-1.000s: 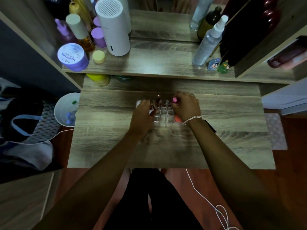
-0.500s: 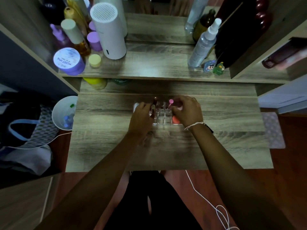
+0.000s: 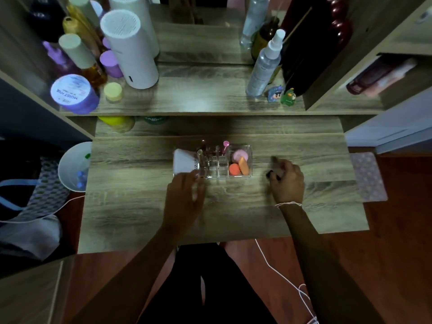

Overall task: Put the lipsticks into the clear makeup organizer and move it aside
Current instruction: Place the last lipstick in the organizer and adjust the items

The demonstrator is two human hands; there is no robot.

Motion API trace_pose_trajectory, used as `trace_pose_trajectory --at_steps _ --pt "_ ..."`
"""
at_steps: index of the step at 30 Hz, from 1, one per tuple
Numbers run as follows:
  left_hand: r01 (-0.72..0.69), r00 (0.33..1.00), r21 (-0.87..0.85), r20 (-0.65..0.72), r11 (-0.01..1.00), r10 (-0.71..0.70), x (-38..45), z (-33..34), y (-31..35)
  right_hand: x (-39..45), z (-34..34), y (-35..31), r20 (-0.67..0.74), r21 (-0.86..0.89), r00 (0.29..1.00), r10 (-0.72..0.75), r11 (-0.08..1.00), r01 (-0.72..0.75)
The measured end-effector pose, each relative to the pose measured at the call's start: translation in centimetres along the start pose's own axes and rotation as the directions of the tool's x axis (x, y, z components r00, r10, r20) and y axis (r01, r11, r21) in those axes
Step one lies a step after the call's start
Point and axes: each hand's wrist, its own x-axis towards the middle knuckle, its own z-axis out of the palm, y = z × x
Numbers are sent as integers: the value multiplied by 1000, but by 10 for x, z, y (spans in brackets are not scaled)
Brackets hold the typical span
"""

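The clear makeup organizer (image 3: 240,176) stands mid-table. A pink-capped lipstick (image 3: 225,145) and a dark lipstick (image 3: 203,146) stand upright in its back slots. A white tube (image 3: 183,163) fills its left end, and pink and orange sponges (image 3: 239,163) fill its right compartment. My left hand (image 3: 184,197) is blurred at the organizer's front left corner, fingers spread against the wall. To the right of the organizer my right hand (image 3: 287,183) lies on the table. Its fingers curl over a small dark lipstick (image 3: 270,175).
The wooden table (image 3: 145,206) has a raised shelf (image 3: 201,99) behind it, crowded with bottles, a purple jar (image 3: 71,93), a white cylinder (image 3: 131,50) and a spray bottle (image 3: 264,66). A white bin (image 3: 70,169) sits at the left edge. A white cord (image 3: 280,274) hangs below.
My right hand has left the organizer and moved right, down onto the dark lipstick. My left hand has slid back to the organizer's front left corner. The pink-capped lipstick now stands free.
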Motion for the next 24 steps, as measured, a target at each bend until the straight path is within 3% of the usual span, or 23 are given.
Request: trace_pose_trajectory --at_steps 5,9,16,20,24 --pt "-213 975 42 77 976 209 -25 22 -7 -9 15 15 78 -78 996 38 996 -32" --pt "-229 968 129 133 965 212 -35 26 -24 -16 22 18 68 -158 996 52 987 -41" --pt "-318 926 263 291 911 239 -33 27 -53 -20 26 19 23 -121 999 46 992 -42" --pt "-310 920 278 327 909 214 -32 28 -62 -27 21 6 -94 110 988 120 988 -109" --pt "-305 920 263 328 915 213 -31 26 -61 -44 17 -20 -172 359 984 43 933 22"
